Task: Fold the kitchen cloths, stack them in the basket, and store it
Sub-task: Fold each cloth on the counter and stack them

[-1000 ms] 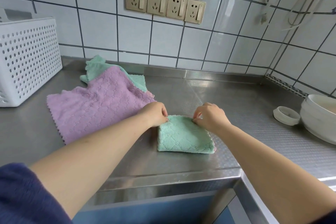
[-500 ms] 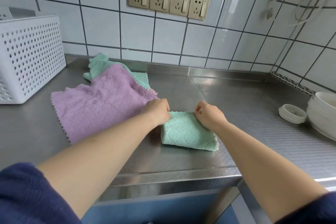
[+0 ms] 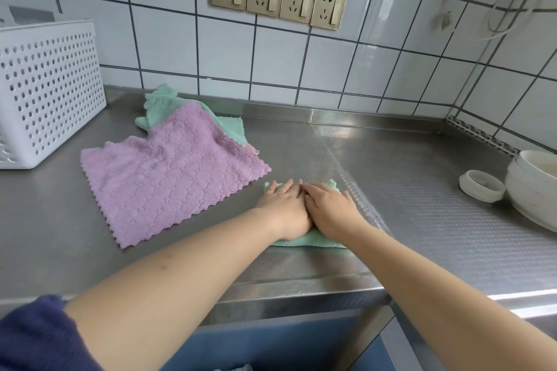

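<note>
Left hand (image 3: 283, 208) and right hand (image 3: 330, 209) side by side, fingers straight, palms pressing flat on folded green cloth (image 3: 307, 240) near front edge of steel counter (image 3: 407, 190). Purple cloth (image 3: 168, 173) spread just left of folded one, overlapping second green cloth (image 3: 158, 105). White perforated basket (image 3: 45, 90) further left. Bowls (image 3: 533, 187) well right.

The light is bright, soft and even. The steel counter (image 3: 407, 190) shows pale glare near its back edge and right part. Shadows are faint. Tile lines bend at the edges, and the hands look slightly blurred.
</note>
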